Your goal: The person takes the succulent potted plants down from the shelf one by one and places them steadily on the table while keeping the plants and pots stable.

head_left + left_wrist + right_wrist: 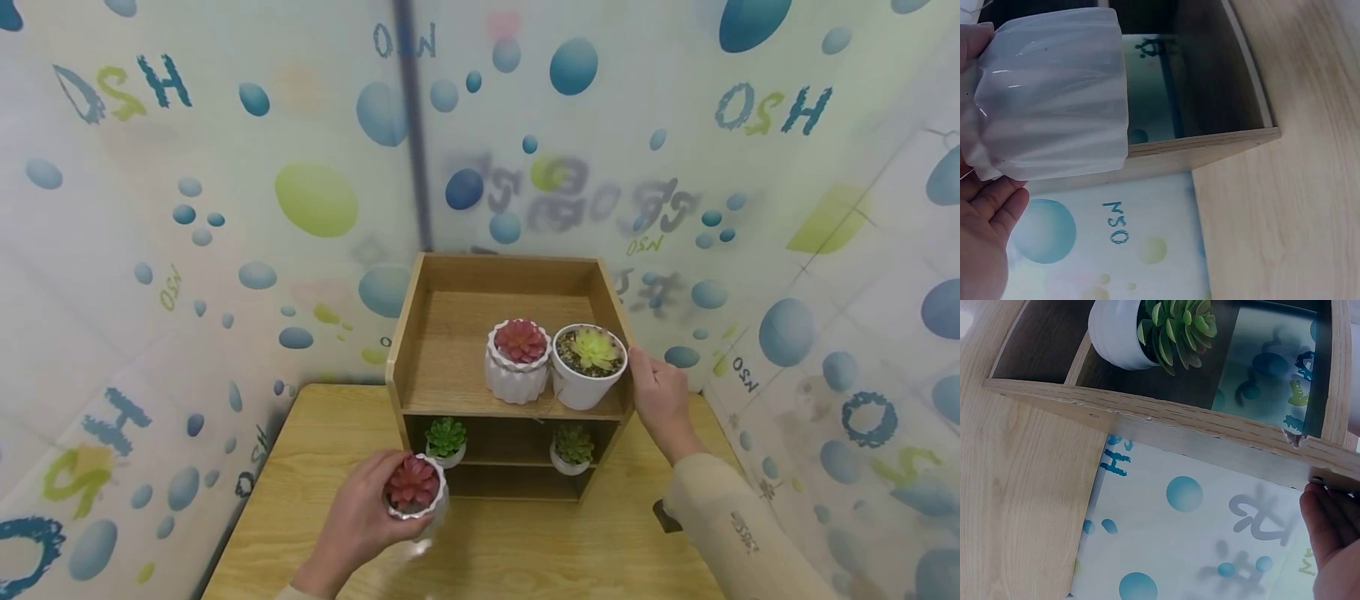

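White and fluted, a pot (pixel 438 507) with a red succulent (pixel 412 483) sits in the grip of the left hand (pixel 358 510), its fingers and thumb curved around the sides. It is near and left, in front of a wooden shelf (pixel 450 358), blocking part of the lower left front; whether its base touches the table cannot be told. Farther right, the right hand (pixel 663 402) grips the shelf's right side panel, fingers against the outer face, thumb at the edge. A dark object (pixel 667 517) lies partly hidden by the right sleeve (pixel 738 521).

Inside the shelf, a small green plant (pixel 446 436) stands at the left and a darker green one (pixel 573 444) at the right, both in white pots. Above, on the top board's right half, a second fluted pot (pixel 516 382) with a red rosette stands just beside a smooth white pot (pixel 587 392) holding a yellow-green succulent.

Light wood grain covers the table (pixel 540 554). Beyond, pale walls (pixel 322 275) carry blue and green spots and "H2O" lettering.
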